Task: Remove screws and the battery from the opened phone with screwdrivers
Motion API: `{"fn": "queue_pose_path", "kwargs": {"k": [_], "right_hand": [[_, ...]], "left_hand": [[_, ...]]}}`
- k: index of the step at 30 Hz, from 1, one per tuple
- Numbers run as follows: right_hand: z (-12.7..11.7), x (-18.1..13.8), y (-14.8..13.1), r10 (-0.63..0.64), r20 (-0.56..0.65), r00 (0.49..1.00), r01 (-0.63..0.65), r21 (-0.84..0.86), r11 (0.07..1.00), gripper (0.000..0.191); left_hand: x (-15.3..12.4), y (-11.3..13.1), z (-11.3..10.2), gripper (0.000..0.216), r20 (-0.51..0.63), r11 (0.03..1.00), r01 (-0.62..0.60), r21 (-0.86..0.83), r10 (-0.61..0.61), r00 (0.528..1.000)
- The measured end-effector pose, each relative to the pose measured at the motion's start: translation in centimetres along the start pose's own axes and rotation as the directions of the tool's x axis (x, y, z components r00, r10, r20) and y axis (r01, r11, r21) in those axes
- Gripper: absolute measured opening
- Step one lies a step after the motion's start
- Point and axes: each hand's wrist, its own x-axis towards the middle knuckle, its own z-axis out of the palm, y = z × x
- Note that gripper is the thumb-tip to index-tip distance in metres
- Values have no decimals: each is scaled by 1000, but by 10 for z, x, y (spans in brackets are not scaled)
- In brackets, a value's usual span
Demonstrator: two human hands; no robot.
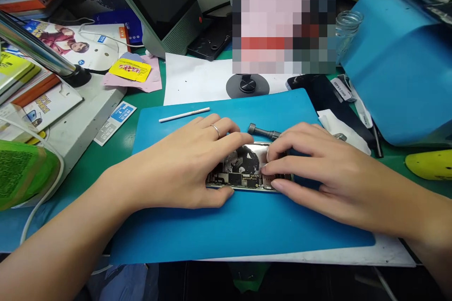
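an opened slim phone with a silvery metal frame (243,187) is being held flat near the middle of a rectangular matte blue work mat (243,230), its inside facing up. a dark circuit board with small metal shields (235,179) is being exposed along the frame's near long side, and a rough-edged black round patch (250,161) is being shown against the shiny inner plate. by the bare left hand wearing a silver ring (199,157), the phone is being clasped across its width, the thumb being set at the near edge and the forefinger at the far edge. by the bare right hand (328,167), the end toward the mat's right side is being partly covered; its fingertips are being bent over the inside, close to one another, and whether anything is being pinched between them cannot be told. on the mat's far left part a thin white stick (184,114) is lying, and on the mat's far side a dark grey screwdriver-like tool (263,131) is lying, partly hidden.

the phone is being judged light and stiff, with smooth, rather slippery edges, while the bare board is being judged fragile. a light hold is best being taken on the two long metal edges, with support being given by the mat beneath.
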Motion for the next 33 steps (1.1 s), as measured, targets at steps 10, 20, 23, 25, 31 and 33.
{"fn": "queue_pose_path", "kwargs": {"k": [10, 20, 23, 25, 31, 33], "right_hand": [[7, -6, 4, 32, 18, 999, -32, 15, 999, 14], [7, -6, 2, 32, 18, 999, -32, 32, 999, 16], [7, -6, 3, 33, 25, 999, -34, 29, 999, 16], [8, -6, 3, 38, 25, 999, -39, 23, 999, 17], [8, -6, 3, 26, 19, 999, -26, 7, 1000, 18], [9, -7, 3, 24, 15, 1000, -24, 7, 1000, 17]], "left_hand": [[0, -1, 3, 54, -20, 1000, -19, -7, 19, 1000], [0, -1, 3, 53, -26, 1000, -21, -13, 21, 999], [0, -1, 3, 52, -22, 1000, -18, -11, 18, 1000], [0, 0, 2, 51, -21, 1000, -19, -4, 19, 1000], [0, 0, 4, 51, -19, 1000, -13, 1, 13, 1000], [0, -1, 4, 51, -21, 1000, -13, 1, 13, 1000]]}}
